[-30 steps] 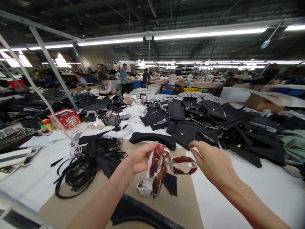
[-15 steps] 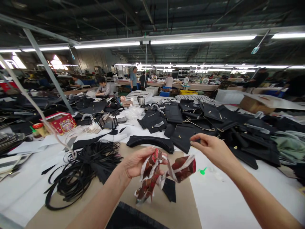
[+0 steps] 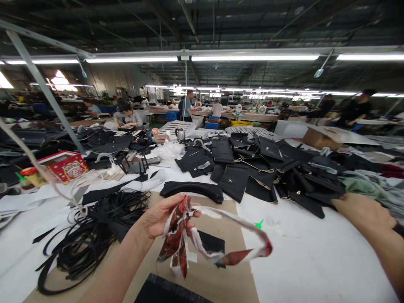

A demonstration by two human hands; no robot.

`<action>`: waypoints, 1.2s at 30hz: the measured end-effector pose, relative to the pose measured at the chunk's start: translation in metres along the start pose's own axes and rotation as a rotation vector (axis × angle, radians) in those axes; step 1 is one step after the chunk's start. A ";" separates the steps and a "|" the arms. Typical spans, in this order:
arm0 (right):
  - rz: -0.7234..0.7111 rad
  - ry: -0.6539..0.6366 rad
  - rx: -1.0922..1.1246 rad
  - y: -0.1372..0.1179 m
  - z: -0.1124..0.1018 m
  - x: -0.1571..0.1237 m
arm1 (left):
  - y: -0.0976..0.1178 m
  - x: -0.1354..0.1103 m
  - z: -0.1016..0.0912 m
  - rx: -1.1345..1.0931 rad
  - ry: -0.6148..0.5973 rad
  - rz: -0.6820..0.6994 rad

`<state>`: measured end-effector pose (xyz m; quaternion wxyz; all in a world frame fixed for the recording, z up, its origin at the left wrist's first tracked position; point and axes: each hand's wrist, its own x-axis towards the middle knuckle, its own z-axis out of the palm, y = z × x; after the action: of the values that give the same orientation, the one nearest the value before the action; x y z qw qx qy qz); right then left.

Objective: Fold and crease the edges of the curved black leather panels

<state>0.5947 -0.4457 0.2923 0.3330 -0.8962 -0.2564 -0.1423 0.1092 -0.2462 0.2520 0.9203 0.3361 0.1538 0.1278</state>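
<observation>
At the left of the frame a red box [image 3: 72, 167] stands above a tangle of black cords [image 3: 78, 248]. Just right of these, at lower centre, my left hand [image 3: 164, 219] has its thumb and fingers clamped on a patterned fabric strip [image 3: 180, 235] — bunched at my grip, its folds hanging below, one long loop swinging out rightward over the brown sheet [image 3: 232, 284] and its edge. The strip looks light and limp, with frayed pale edges; I judge it would twist easily and shed threads rather than slip. The gathered folds seem the surest place to pinch, and the loop's far bend a fair second hold. Beneath the loop lies a black piece [image 3: 210, 243]; beyond it, a small green item [image 3: 259, 224] on the white surface. Far right, my right hand [image 3: 366, 214] is apart from the strip, fingers bent near black bag parts [image 3: 304, 198] — blurred, so I cannot tell whether they pinch anything.
</observation>
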 end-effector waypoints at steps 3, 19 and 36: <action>-0.095 -0.123 -0.046 -0.021 0.003 -0.024 | -0.002 0.008 0.003 -0.006 0.027 -0.007; -0.512 -1.006 0.793 -0.201 0.047 -0.196 | -0.011 0.043 0.033 0.047 0.035 -0.044; 0.192 -1.102 1.481 -0.187 0.071 -0.198 | -0.041 0.037 0.031 0.382 0.062 0.074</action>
<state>0.3328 -0.3494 0.2533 0.6617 -0.4135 -0.3287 0.5321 0.1594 -0.2818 0.2401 0.8292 0.5061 0.1912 0.1404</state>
